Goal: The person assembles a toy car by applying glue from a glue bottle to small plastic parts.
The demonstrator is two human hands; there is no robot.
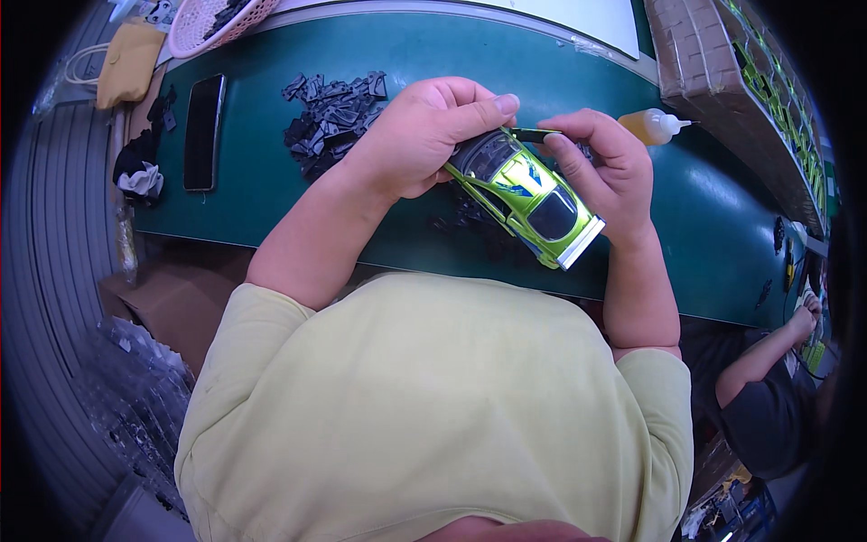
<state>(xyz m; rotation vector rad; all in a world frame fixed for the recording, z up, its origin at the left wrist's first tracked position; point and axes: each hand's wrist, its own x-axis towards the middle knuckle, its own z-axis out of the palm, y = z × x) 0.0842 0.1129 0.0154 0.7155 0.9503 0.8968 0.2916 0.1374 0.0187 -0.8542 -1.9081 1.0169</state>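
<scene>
A shiny green toy car [526, 181] with blue markings on its roof and a white rear wing is tilted above the table. My left hand [420, 135] is closed around its front end, thumb on top. Close by, my right hand [607, 161] pinches the outer end of a thin dark piece with a green edge [535, 135], which juts from the car's side and looks like a swung-out door. My fingers hide the car's front and part of that piece.
On the green table [361, 230] lie a heap of dark plastic parts [330, 117] and a phone [204, 133]. A bottle of yellowish liquid [652, 126] lies right, beside a large box [722, 90] of green pieces. A pink basket [203, 27] stands far left. A co-worker's arm [768, 357] shows at right.
</scene>
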